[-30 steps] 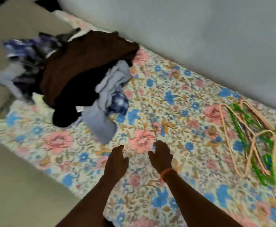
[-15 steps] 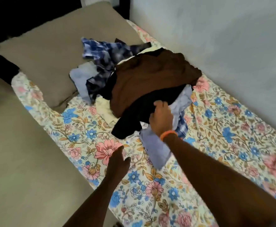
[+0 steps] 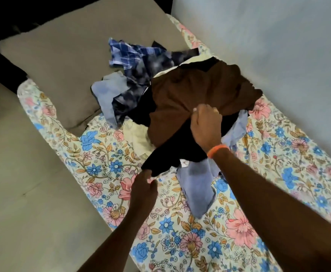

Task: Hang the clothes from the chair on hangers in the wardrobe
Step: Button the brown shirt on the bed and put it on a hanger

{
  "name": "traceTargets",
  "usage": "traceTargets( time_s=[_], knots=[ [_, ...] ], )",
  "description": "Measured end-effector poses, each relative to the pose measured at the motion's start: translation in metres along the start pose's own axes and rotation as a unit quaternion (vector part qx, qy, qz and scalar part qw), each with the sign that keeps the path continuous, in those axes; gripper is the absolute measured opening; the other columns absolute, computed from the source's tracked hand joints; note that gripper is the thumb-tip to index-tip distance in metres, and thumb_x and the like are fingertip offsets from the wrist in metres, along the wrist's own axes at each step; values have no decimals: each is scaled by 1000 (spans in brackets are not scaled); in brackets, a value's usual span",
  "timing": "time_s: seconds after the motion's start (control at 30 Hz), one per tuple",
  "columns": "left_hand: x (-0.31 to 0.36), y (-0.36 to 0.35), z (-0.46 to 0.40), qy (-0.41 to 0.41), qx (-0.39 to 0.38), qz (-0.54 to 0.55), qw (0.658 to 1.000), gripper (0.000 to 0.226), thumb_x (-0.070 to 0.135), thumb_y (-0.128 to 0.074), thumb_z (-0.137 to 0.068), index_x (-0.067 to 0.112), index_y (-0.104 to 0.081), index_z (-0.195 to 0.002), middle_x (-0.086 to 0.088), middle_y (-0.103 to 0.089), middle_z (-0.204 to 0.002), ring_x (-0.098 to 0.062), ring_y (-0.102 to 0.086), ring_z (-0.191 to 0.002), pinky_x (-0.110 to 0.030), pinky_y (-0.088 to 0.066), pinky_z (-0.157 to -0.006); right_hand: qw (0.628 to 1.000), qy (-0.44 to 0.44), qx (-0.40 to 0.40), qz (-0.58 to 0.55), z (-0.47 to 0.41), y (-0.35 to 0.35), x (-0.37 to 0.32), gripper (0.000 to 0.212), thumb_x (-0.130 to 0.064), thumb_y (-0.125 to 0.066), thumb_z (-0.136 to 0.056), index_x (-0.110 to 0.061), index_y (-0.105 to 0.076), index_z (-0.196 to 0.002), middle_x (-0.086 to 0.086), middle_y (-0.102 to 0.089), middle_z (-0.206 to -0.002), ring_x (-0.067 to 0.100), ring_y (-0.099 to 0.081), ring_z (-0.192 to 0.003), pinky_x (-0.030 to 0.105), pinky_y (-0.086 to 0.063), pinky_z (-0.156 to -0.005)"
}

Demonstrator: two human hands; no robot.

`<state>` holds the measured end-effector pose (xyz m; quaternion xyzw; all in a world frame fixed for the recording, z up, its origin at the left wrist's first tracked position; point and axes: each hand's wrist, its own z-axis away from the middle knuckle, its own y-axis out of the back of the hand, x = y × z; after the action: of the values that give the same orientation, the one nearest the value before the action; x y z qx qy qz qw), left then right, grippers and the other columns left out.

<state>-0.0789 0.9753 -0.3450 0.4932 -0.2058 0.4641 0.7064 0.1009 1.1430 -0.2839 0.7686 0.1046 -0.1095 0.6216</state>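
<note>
A: Item: brown garment (image 3: 198,91), top of the clothes pile (image 3: 160,107) on the bed (image 3: 180,222). Soft, light, limp.

B: Hands? Right hand (image 3: 206,126) bunches its near edge; left hand (image 3: 143,191) loose, holding nothing. Better taken by the shoulders.

Right hand (image 3: 206,126) gripping brown garment (image 3: 196,91)

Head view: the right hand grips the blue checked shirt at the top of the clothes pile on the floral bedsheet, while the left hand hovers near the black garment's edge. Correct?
Not quite. In the head view the right hand grips the brown garment, not the blue checked shirt, which lies untouched at the far side of the pile. The rest stands: the pile is on the floral bedsheet, and the left hand is by the black garment.
</note>
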Motion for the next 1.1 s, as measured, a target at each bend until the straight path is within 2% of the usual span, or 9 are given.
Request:
traceTargets(
  time_s=[0.17,0.27,0.37,0.6,0.7,0.77,0.83,0.93,1.1],
  knots=[
    [89,7,-1,-156,-20,42,987,117,43,-83,-71,22,-7,-158,-12,-19,-155,-16,-42,-124,-28,-51,-87,958,-141,42,-246,76,81,-4,50,-23,-52,-101,-28,-28,-57,-9,-32,-50,8,-34,-48,30,-26,-52],
    [136,-3,7,-194,-83,23,977,79,23,-79,-76,16,-43,-146,-12,-45,-139,-22,-51,-123,-34,-49,-99,919,-187,32,-345,113,129,-5,53,-33,-61,-96,-21,-29,-56,-5,-27,-48,8,-27,-47,26,-25,-48],
    [173,-9,37,-173,-86,41,980,30,6,-61,-85,11,-64,-114,-1,-67,-106,-22,-64,-96,-36,-54,-85,899,-213,34,-382,136,172,-1,55,-39,-64,-93,-16,-31,-56,-6,-28,-48,13,-28,-48,33,-28,-48],
    [243,19,155,-70,-181,159,968,19,13,-62,-94,17,-67,-111,3,-66,-98,-8,-61,-85,-12,-47,-68,857,-317,111,-390,184,270,9,40,-53,-57,-88,-14,-49,-81,4,-48,-74,23,-47,-63,40,-46,-61],
    [281,36,211,43,-175,236,955,9,17,-61,-91,19,-68,-97,-4,-71,-91,-21,-69,-86,-34,-58,-79,851,-259,65,-453,225,318,-12,61,-53,-74,-82,-13,-46,-120,1,-51,-113,8,-62,-95,17,-52,-74],
    [304,48,242,107,-184,295,932,18,17,-62,-88,10,-67,-105,-13,-73,-94,-32,-71,-90,-46,-60,-82,884,-206,14,-420,257,341,-23,76,-55,-78,-71,-17,-46,-128,0,-52,-122,2,-58,-110,17,-51,-85],
    [324,57,262,154,-210,316,912,31,17,-64,-89,7,-59,-119,-17,-71,-100,-34,-70,-92,-51,-59,-82,901,-197,18,-386,281,361,-29,60,-42,-81,-78,-28,-52,-128,-7,-59,-122,1,-58,-112,22,-52,-89],
    [346,68,291,184,-271,342,881,39,18,-65,-92,11,-52,-128,-18,-65,-116,-32,-67,-100,-45,-62,-68,861,-235,75,-444,303,405,-29,35,-15,-72,-89,-32,-64,-119,-12,-72,-109,5,-67,-103,30,-57,-85],
    [360,85,338,126,-294,235,918,38,54,-54,-95,21,-59,-113,-5,-63,-92,-16,-58,-67,-24,-48,-52,813,-239,-1,-531,317,476,-11,27,-22,-60,-94,-11,-68,-117,10,-75,-105,28,-72,-97,34,-59,-77]
  ],
)
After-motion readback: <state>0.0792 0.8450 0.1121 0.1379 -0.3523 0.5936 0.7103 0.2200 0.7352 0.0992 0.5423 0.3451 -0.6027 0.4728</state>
